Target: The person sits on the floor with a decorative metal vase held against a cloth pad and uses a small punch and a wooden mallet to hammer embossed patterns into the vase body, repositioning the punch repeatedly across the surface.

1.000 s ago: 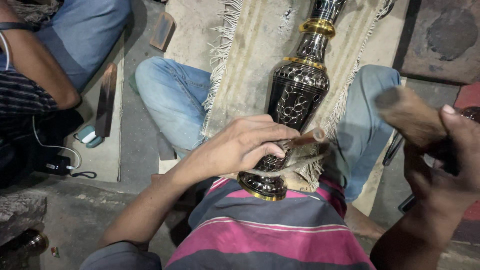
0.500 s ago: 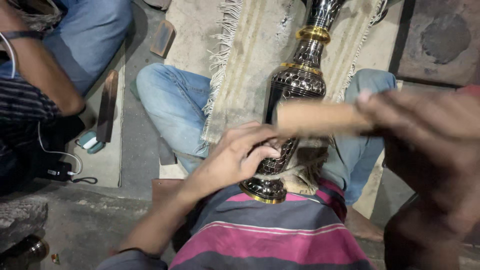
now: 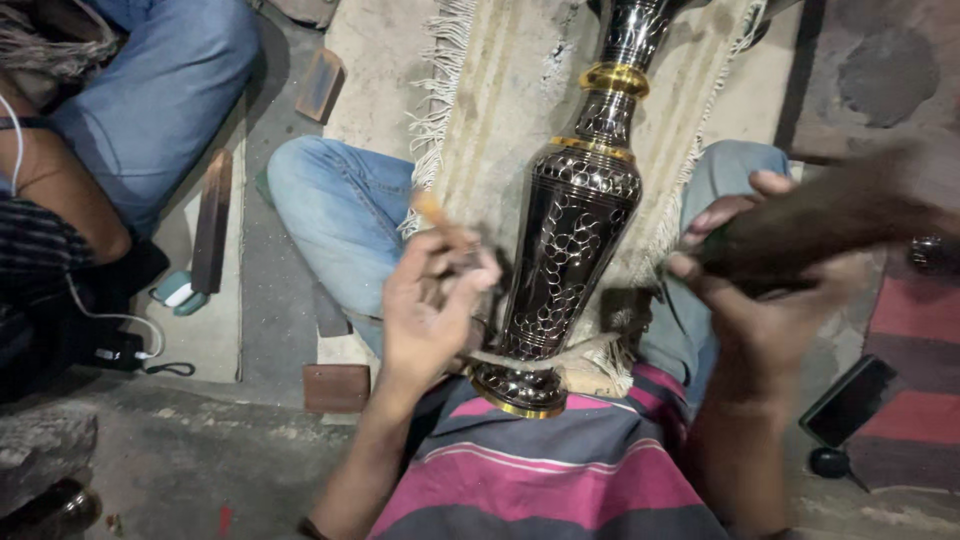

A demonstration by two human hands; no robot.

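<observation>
Brown wooden mallet (image 3: 810, 225) is gripped in the right hand (image 3: 760, 290) at right, a thin tool (image 3: 440, 218) pinched by the left hand (image 3: 430, 310), both flanking the engraved dark metal vase (image 3: 570, 250) lying mid-frame on a fringed beige cloth (image 3: 500, 110), a black phone (image 3: 850, 400) lower right.

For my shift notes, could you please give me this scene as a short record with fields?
setting: person seated on the floor, fringed mat under the work
main thing: tall dark engraved metal vase with gold bands, lying across the lap
left hand: holds a thin chisel-like tool beside the vase
right hand: grips a dark wooden mallet, blurred
nearby: another person's jeans-clad leg, phone
</observation>
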